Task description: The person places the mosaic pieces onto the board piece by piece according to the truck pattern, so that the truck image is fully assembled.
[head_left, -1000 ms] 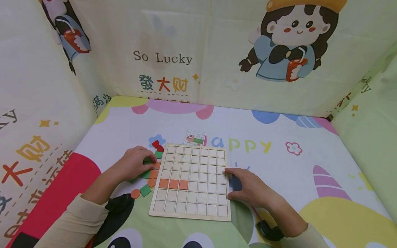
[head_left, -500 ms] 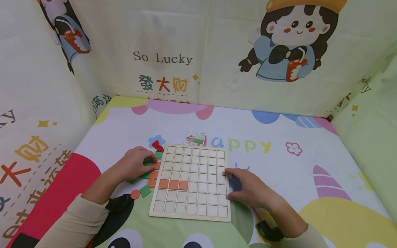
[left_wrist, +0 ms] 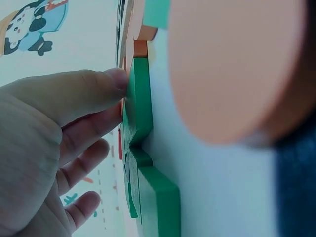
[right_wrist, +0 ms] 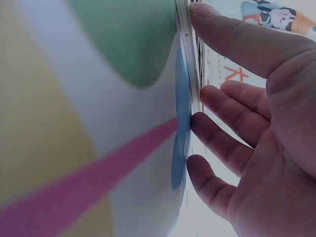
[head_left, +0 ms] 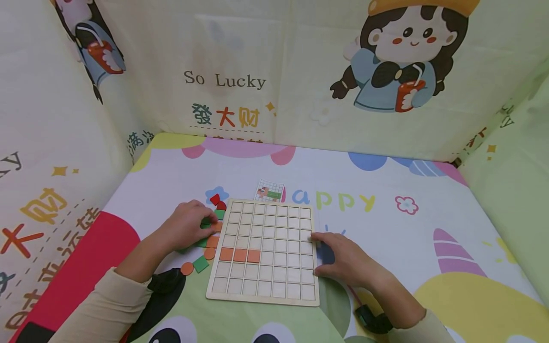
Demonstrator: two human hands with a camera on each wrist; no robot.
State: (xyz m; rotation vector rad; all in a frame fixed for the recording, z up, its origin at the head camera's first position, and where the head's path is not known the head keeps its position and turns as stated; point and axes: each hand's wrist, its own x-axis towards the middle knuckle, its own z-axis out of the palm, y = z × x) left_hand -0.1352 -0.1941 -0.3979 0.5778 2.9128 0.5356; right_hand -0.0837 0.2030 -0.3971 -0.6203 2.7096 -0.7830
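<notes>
A pale wooden grid board (head_left: 268, 297) lies on the tablecloth, with several orange square tiles (head_left: 240, 255) side by side in one row. My left hand (head_left: 187, 223) is at the loose pieces by the board's left edge, thumb and index finger pinching an orange square tile (head_left: 218, 227). That tile is mostly hidden in the left wrist view, where green tiles (left_wrist: 160, 197) lie close under the fingers. My right hand (head_left: 349, 257) touches the board's right edge with thumb and fingertips, fingers spread and fairly straight, as the right wrist view also shows.
Left of the board lie red pieces (head_left: 220, 205), green squares (head_left: 200, 263) and orange discs (head_left: 187, 268). A small printed picture card (head_left: 270, 191) sits behind the board. A black object with a cord (head_left: 372, 319) lies near the right forearm. Printed cloth walls surround the table.
The left hand and its orange tile have shifted very slightly away from me. The right hand and the board have stayed put.
</notes>
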